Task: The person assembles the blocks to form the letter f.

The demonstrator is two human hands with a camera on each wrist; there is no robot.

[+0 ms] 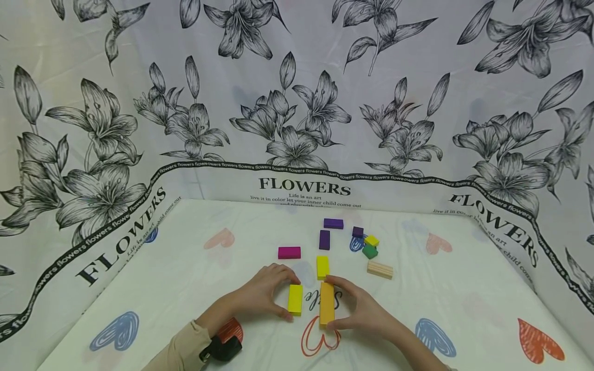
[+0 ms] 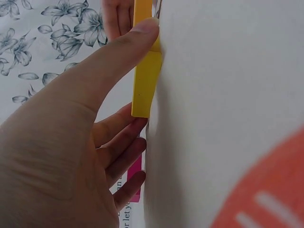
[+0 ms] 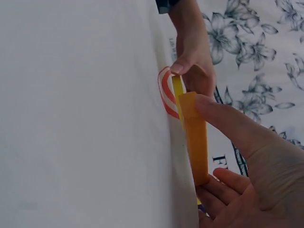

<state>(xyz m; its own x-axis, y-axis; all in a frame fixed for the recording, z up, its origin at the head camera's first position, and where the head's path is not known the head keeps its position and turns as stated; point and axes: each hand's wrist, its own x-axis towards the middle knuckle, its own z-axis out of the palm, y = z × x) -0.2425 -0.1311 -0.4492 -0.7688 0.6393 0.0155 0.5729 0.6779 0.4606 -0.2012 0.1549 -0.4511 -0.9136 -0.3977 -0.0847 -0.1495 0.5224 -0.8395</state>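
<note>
My left hand (image 1: 260, 293) pinches a yellow block (image 1: 295, 300) end to end, thumb at its near end and a fingertip at the far end. To the right, my right hand (image 1: 366, 309) holds a longer orange block (image 1: 327, 305) the same way, with its thumb (image 3: 216, 107) on the near end in the right wrist view. The two blocks lie side by side with a gap between them, low over the tablecloth. Just beyond the orange block's far end is a second yellow block (image 1: 322, 268).
Further back lie a magenta block (image 1: 289, 252), two purple blocks, one flat (image 1: 333, 223) and one lengthwise (image 1: 324, 240), a dark purple cube (image 1: 358, 232), a small yellow block (image 1: 371, 240), a green block (image 1: 369, 251) and a ridged wooden block (image 1: 380, 270). A flowered curtain (image 1: 185, 180) borders the table.
</note>
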